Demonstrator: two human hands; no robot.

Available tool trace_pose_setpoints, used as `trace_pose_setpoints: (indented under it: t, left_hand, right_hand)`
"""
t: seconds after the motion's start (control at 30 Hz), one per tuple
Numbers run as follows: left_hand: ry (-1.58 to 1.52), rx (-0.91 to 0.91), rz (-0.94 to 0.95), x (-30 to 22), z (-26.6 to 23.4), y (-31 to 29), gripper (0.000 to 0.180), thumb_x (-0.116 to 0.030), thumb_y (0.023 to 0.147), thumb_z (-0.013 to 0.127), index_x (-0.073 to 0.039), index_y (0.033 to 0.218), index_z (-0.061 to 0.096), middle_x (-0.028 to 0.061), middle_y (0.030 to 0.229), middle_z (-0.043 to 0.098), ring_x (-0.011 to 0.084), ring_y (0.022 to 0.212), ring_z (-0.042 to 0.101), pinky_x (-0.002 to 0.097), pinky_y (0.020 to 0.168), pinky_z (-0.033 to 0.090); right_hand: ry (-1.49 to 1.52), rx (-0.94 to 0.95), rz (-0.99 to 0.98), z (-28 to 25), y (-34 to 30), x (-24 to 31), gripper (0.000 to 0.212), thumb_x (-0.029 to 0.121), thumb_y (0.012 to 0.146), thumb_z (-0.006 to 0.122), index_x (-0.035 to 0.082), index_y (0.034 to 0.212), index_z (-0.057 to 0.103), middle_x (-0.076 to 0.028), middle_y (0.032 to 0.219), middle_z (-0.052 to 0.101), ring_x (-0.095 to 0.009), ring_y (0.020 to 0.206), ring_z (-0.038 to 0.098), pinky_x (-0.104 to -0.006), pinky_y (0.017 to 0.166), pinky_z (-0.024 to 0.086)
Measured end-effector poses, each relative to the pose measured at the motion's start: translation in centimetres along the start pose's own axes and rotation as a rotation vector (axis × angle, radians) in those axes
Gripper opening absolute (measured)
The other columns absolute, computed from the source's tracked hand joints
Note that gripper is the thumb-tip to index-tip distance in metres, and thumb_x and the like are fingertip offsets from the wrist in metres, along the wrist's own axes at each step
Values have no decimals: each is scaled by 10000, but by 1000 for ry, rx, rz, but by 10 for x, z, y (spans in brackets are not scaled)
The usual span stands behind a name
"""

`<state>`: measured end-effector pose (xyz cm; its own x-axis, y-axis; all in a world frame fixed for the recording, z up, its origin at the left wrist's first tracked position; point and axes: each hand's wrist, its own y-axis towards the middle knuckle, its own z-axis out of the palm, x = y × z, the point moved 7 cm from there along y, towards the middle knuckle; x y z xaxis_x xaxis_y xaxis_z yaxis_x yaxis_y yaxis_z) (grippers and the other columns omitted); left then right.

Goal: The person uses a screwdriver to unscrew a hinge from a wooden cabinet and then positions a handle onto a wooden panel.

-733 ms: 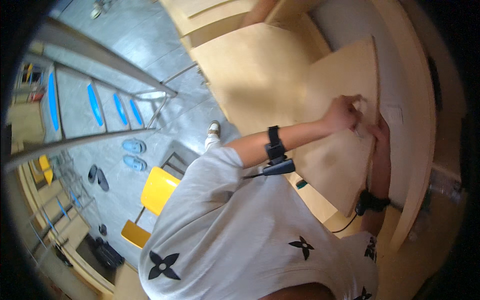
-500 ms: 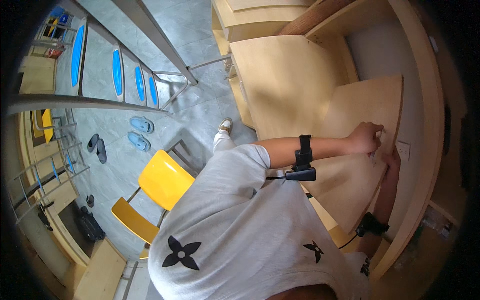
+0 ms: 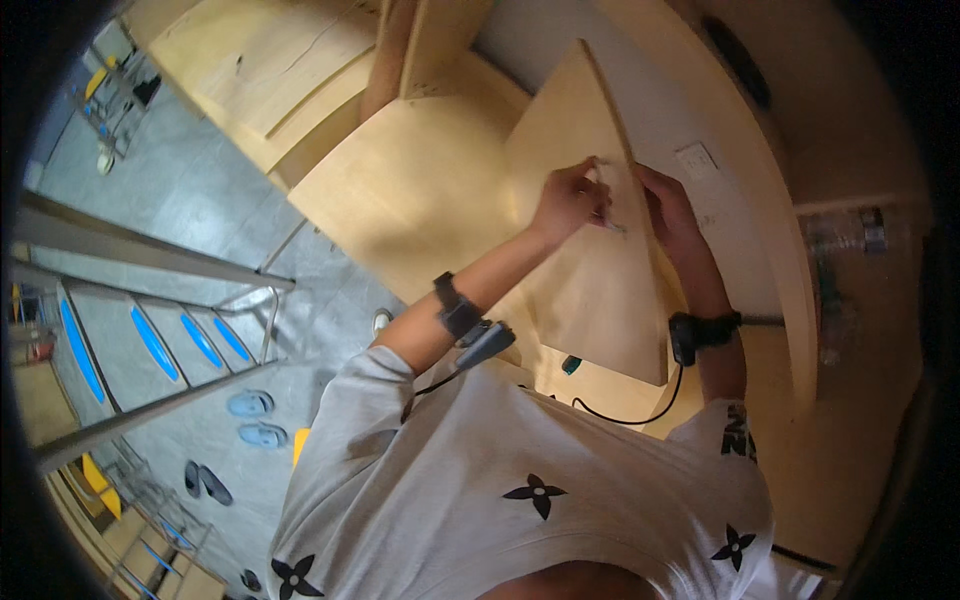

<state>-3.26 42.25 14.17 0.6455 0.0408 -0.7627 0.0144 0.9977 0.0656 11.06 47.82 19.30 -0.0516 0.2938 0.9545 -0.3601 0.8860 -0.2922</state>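
A light wooden board (image 3: 590, 290) stands tilted up on edge in front of me. My left hand (image 3: 572, 205) is at its near face, fingers pinched together around something small and pale that I cannot make out. On the board's other side, my right hand (image 3: 672, 208) grips it near the right edge; part of that hand is hidden behind the board. Below and left of the board lies a broad wooden desktop (image 3: 410, 170).
A wall socket (image 3: 695, 160) is beyond the board. Clear plastic bottles (image 3: 838, 290) lie at the right. To the left stand a metal ladder with blue treads (image 3: 155, 342) and, on the floor, blue slippers (image 3: 262, 434) and dark slippers (image 3: 208, 482).
My view has turned, so the board and both hands appear nearer the middle. The board looks steeper, and my right hand shows more along its far side.
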Motion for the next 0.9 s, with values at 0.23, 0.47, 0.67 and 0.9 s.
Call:
trace_pose_setpoints:
  t: [0.23, 0.47, 0.67, 0.9]
  left_hand:
    - [150, -38, -88, -12, 2, -10, 531, -33, 890, 516, 17, 1382, 322, 104, 831, 606, 174, 703, 618, 319, 659, 568]
    - [172, -76, -127, -14, -5, -13, 556, -16, 863, 529, 4, 1382, 331, 107, 827, 599, 184, 699, 613, 336, 677, 564]
    - [204, -70, -142, -23, -5, -14, 546, 1, 856, 523, 49, 1365, 331, 122, 826, 593, 196, 709, 611, 349, 690, 569]
    - [224, -46, -161, -26, -11, -15, 544, 29, 856, 521, 32, 1368, 335, 141, 854, 609, 204, 711, 624, 335, 673, 573]
  right_hand:
    - [-162, 57, -68, -7, 29, -17, 285, 140, 898, 545, 2, 1144, 583, -89, 1075, 617, -161, 947, 577, -286, 823, 459]
    - [-499, 158, -433, 18, 36, 5, 204, 81, 882, 544, -37, 1034, 613, -72, 933, 640, -135, 849, 589, -277, 745, 476]
    - [-622, 114, -716, 20, 40, 8, 157, -8, 869, 512, -13, 988, 614, -75, 880, 655, -117, 798, 582, -288, 714, 466]
    - [-735, 49, -826, 35, 31, 15, 103, 71, 875, 532, -14, 907, 579, -169, 812, 614, -224, 703, 601, -325, 643, 460]
